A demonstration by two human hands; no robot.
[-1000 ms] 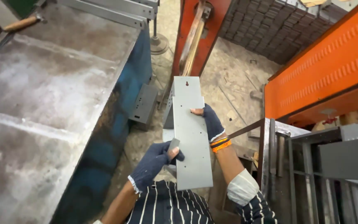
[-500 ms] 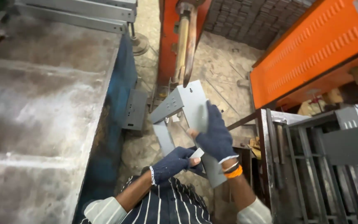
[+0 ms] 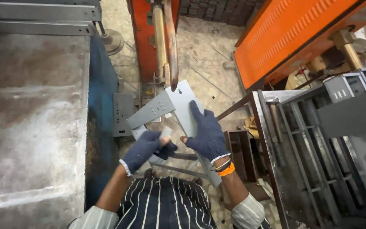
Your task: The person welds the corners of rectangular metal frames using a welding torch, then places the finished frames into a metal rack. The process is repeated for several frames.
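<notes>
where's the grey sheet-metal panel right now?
Head view, centre: the grey panel is held by both gloved hands, left hand and right hand, between the blue bench and the metal rack.

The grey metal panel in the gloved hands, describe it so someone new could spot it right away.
Between the blue-sided steel table and the orange machine, look just above the striped shirt. The grey metal panel is there, in the grip of the left hand and right hand. Unlike the racked parts, it is bent into an angle with small slots.
</notes>
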